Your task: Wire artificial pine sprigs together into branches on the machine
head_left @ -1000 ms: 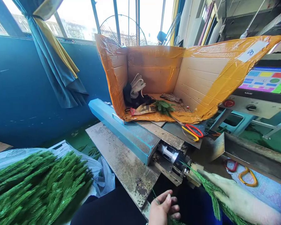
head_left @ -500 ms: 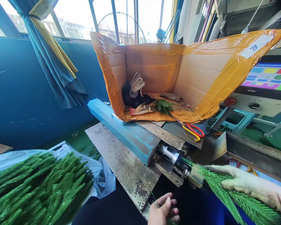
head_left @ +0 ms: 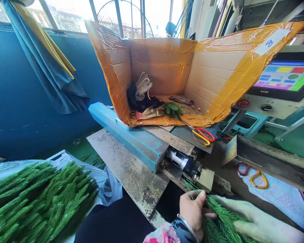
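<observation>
My left hand [head_left: 194, 209], bare with a bracelet at the wrist, pinches the thin green wire stems of artificial pine branches [head_left: 224, 219] between thumb and fingers. The stem ends [head_left: 188, 185] stick out beyond the fingertips, just below the machine's metal head [head_left: 179, 160]. My right hand [head_left: 253, 216], in what looks like a pale soiled glove, is closed around the needled part of the branches, to the right of the left hand. Much of its grip is hidden by the needles. A metal block [head_left: 206, 179] of the machine sits right above both hands.
A pile of artificial pine branches [head_left: 40, 202] lies on plastic at the left. A taped cardboard box [head_left: 162, 74] stands behind the machine cover [head_left: 131, 145], with red-and-yellow scissors [head_left: 204, 135] at its edge. At right are a metal tray [head_left: 273, 158] and a control screen [head_left: 281, 77].
The branch stems have come out of the machine head and moved down. My left hand has moved right and up, and now pinches these stems beside my right hand. The view has shifted slightly.
</observation>
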{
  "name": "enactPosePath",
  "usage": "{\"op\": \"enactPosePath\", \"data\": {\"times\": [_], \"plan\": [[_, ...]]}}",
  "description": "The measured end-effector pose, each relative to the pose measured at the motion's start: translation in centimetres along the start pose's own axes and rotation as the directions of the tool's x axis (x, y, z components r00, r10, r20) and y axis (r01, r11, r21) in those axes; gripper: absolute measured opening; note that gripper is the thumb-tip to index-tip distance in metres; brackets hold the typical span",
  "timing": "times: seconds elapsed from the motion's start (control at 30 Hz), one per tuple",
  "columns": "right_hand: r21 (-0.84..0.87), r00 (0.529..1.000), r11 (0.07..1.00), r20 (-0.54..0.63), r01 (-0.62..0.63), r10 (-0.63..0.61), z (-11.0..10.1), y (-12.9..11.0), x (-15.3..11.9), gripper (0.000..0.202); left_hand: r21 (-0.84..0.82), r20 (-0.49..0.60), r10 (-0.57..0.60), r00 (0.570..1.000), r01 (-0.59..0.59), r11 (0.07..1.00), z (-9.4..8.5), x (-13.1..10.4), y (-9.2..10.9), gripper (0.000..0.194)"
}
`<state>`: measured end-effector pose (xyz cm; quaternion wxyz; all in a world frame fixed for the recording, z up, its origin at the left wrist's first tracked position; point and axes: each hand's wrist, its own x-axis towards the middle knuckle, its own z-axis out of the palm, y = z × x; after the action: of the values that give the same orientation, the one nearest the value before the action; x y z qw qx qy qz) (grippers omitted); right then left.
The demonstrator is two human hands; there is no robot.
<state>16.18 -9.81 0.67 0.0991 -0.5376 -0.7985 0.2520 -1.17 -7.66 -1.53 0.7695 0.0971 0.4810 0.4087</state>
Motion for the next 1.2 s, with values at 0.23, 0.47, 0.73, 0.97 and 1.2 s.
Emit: {"op": "enactPosePath", "data": {"times": [0.23, 0.47, 0.73, 0.97, 1.2], "plan": [[-0.252, 0.995, 0.966, 0.094, 0.061, -0.039, 1.5, -1.0, 0.0, 0.053, -0.022, -0.093, -0.058, 0.994, 0.056, 0.998, 0.5, -0.1, -0.2, 0.007], [-0.373, 0.989, 0.922, -0.055, 0.104, -0.134, 0.5, 1.7, 1.9, 0.052, -0.127, -0.097, -0.057, 0.994, 0.045, 0.991, -2.1, -0.2, 1.3, 0.019], [-0.599, 1.0, 0.801, 0.009, 0.024, -0.023, 0.5, -0.1, 6.5, 0.054, -0.106, -0.171, -0.085, 0.982, 0.068, 0.992, -7.1, 0.1, 0.4, 0.022], [-0.428, 0.979, 0.883, -0.144, -0.192, 0.142, 2.0, 0.1, 8.8, 0.065, -0.139, -0.178, -0.1, 0.979, 0.076, 0.987, -8.7, -0.1, 0.3, 0.017], [-0.333, 0.989, 0.932, -0.091, -0.142, 0.118, 2.4, 2.2, 8.5, 0.074, -0.183, -0.206, -0.077, 0.976, 0.039, 0.982, -9.6, -1.0, 1.6, 0.015]]}}
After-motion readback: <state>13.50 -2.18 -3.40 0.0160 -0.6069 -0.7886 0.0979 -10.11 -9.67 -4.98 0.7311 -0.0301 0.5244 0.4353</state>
